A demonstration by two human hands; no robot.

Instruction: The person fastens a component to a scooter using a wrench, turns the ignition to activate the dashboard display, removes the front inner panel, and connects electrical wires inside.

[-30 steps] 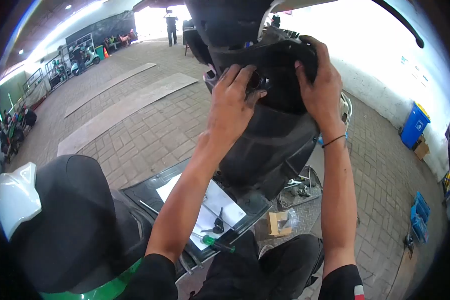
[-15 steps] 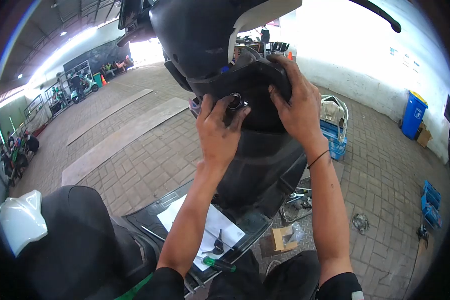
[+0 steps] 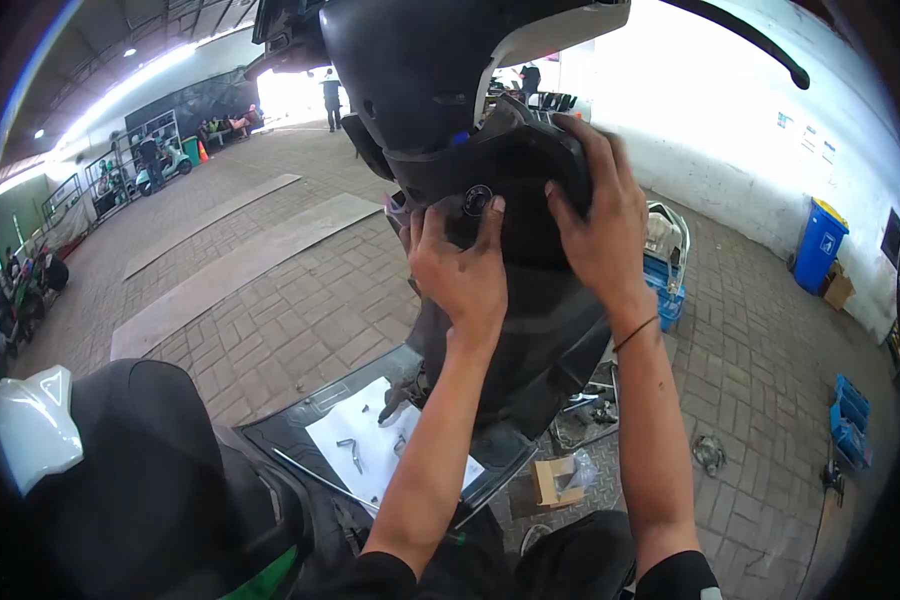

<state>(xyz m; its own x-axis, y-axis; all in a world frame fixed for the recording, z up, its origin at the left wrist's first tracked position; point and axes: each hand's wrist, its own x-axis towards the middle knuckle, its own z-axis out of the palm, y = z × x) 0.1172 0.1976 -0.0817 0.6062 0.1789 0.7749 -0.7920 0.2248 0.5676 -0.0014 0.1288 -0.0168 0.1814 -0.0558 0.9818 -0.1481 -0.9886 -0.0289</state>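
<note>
A black scooter inner panel stands upright in front of me, below the black front cover. Its round ignition lock shows between the thumb and fingers of my left hand. That thumb presses by the lock's right rim, and the bent fingers press on the panel to its left. My right hand grips the panel's upper right edge, thumb on its face and fingers over the back. Below, white paper with an Allen key and small metal parts lies on the footboard, partly hidden by my left forearm.
The black scooter seat with a white cover is at lower left. An open cardboard box lies on the floor. To the right are a blue bin and a blue tool case. People stand far back.
My left hand has shifted slightly right and down, its index finger leaving the ignition lock's face. My right hand keeps its hold. The green-handled screwdriver is now mostly hidden behind my left forearm.
</note>
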